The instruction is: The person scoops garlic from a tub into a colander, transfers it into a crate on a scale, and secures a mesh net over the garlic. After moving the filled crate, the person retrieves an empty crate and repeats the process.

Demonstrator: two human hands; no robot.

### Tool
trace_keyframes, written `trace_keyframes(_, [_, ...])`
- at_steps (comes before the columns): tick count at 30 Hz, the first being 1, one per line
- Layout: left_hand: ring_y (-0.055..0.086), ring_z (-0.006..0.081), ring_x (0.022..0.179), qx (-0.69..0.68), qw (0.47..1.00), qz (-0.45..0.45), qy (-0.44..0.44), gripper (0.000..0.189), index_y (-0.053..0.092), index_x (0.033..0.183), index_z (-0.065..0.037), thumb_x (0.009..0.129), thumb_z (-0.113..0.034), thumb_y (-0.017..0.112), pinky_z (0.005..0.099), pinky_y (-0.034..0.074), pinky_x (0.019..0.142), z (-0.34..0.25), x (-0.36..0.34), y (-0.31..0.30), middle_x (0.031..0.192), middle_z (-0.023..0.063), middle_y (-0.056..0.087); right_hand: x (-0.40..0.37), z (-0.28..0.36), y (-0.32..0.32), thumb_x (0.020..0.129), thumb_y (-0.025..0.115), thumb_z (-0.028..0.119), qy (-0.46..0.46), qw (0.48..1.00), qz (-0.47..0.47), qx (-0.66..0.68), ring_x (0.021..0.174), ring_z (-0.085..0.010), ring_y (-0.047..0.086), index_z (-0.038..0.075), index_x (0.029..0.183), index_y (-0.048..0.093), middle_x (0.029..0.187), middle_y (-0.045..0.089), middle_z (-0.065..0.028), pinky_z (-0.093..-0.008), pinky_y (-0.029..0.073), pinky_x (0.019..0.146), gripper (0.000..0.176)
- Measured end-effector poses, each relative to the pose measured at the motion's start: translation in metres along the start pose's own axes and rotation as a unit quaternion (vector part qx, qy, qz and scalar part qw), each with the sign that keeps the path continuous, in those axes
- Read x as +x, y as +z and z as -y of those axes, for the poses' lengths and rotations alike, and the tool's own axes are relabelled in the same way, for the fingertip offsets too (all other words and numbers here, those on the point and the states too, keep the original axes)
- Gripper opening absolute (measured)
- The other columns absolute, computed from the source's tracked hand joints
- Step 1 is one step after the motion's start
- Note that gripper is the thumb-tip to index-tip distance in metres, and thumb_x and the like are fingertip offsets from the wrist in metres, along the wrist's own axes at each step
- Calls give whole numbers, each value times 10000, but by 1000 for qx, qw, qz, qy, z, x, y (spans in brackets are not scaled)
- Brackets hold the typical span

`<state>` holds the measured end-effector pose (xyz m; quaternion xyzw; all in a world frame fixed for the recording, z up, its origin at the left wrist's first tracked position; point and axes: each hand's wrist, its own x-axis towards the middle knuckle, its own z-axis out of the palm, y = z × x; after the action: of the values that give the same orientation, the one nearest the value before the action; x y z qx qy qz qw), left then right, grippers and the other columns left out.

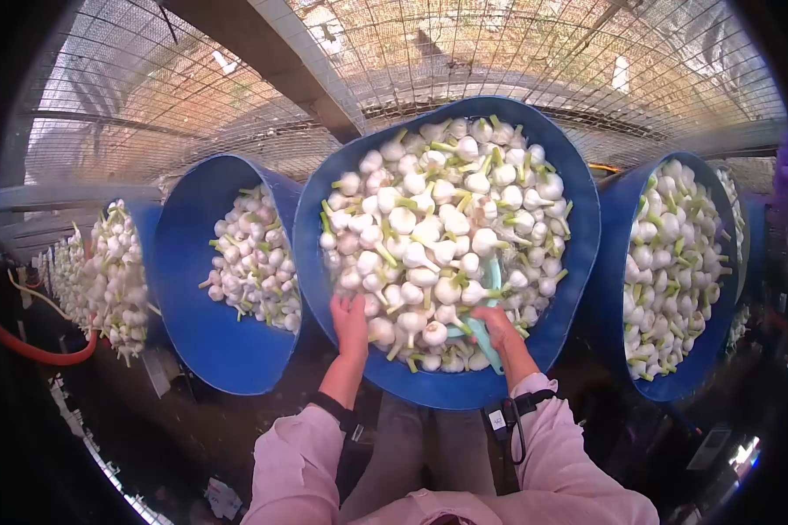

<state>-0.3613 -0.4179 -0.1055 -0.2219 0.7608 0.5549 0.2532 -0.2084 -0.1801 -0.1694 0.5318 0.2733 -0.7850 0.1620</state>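
A large blue tub (585,219) full of white garlic bulbs (429,229) with short green stems stands in the middle of the view. My right hand (497,325) is closed on a light green plastic tool (483,341) at the tub's lower right, partly among the bulbs. At the lower left of the heap, inside the rim, my left hand (350,320) touches the bulbs. Its fingertips are partly hidden, and I cannot make out whether it holds one.
Another blue tub (193,324), partly filled with garlic, stands to the left, and a fuller one (718,337) to the right. More garlic (118,280) lies at the far left beside a red hose (48,353). Wire mesh (517,44) and a beam (263,57) run behind.
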Motion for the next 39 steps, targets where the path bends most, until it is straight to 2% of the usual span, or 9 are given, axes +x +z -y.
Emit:
trace_keyframes(17, [457,201,1060,-81,980,108,-149,491,374,1208,-105,810,-359,511,383,341,799,-61,-109,-53,1174,47,442,-158,16,28,703,555,65,-160,986,46,-24,499,-228,558,-35,897,545,727,573,-130,-322,456,353,219])
trace_keyframes(21, [477,240,1037,-53,988,86,-117,481,383,1199,-98,813,-360,500,392,381,786,-68,-107,-39,1157,46,457,-205,17,45,712,556,71,-169,975,76,120,517,-204,578,-13,967,538,726,594,-123,-301,467,351,268])
trace_keyframes(23, [496,210,999,3,979,206,-10,458,372,1202,-90,838,-353,462,325,424,754,-96,-147,-17,1115,57,484,-218,3,31,714,545,56,-89,984,103,119,498,-202,572,-21,951,536,697,585,-115,-286,440,325,249])
trace_keyframes(26, [509,153,943,23,961,262,84,418,390,1187,-78,858,-332,441,262,446,713,-77,-170,14,1062,59,503,-262,-13,-3,710,553,52,-163,943,204,208,452,-178,552,-32,908,552,650,568,-93,-278,424,311,215])
trace_keyframes(29, [506,106,879,91,902,381,182,288,483,1037,-80,841,-291,499,260,437,689,-74,-216,43,1035,35,498,-298,-43,-63,704,530,13,-261,932,183,175,453,-156,553,-33,983,526,676,570,-86,-273,433,312,283])
trace_keyframes(34, [544,149,888,452,813,361,-65,346,486,1090,-77,793,-237,562,264,436,722,-150,-380,104,992,31,547,-432,-70,-215,696,505,-41,-248,896,142,340,568,-185,594,-6,1106,473,866,583,-139,-263,465,347,412])
trace_keyframes(36, [554,167,918,577,689,430,-91,389,488,1131,-67,786,-231,564,280,437,782,-163,-450,134,1005,51,570,-441,-120,-297,719,533,-14,-357,910,41,206,608,-178,600,-17,1063,509,830,592,-107,-265,486,392,345])
trace_keyframes(37, [554,167,918,589,681,425,-91,389,488,1131,-67,786,-231,564,280,437,782,-168,-481,154,1005,51,570,-470,-131,-331,731,551,3,-325,898,23,295,703,-169,604,-13,1051,522,837,602,-94,-274,519,529,322])
trace_keyframes(39, [547,162,949,716,455,527,-42,420,487,1147,-55,780,-242,573,279,431,819,-161,-542,214,1047,72,570,-485,-183,-420,735,555,0,-313,929,2,200,837,-170,586,-6,1056,527,905,602,-93,-285,503,695,323])
